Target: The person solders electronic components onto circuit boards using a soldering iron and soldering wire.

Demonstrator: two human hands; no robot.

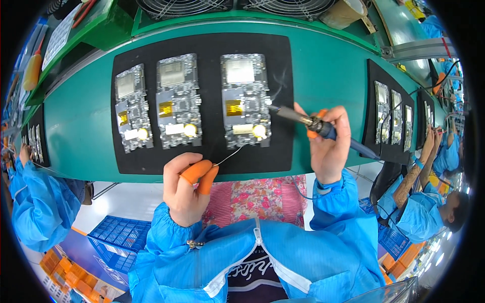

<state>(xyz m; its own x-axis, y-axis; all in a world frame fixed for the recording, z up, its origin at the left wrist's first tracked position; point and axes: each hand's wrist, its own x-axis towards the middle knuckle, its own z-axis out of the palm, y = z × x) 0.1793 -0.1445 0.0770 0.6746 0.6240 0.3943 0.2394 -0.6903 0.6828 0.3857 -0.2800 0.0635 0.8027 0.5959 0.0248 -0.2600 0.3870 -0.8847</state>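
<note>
Three circuit boards lie in a row on a black mat (212,45). The rightmost board (245,101) has the soldering iron (290,113) at its right edge, and a wisp of smoke rises there. My right hand (328,141) is closed round the iron's handle, with orange covers on some fingertips. My left hand (189,184), also wearing orange finger covers, pinches a thin solder wire (228,157) whose end reaches the lower edge of that same board. The middle board (178,101) and the left board (132,108) lie apart from both hands.
Fans (184,7) and a tape roll (345,12) stand behind the green bench (323,60). A green bin (103,30) is at the back left. Another mat with boards (391,116) lies right. Co-workers sit on both sides; a blue crate (119,242) stands low left.
</note>
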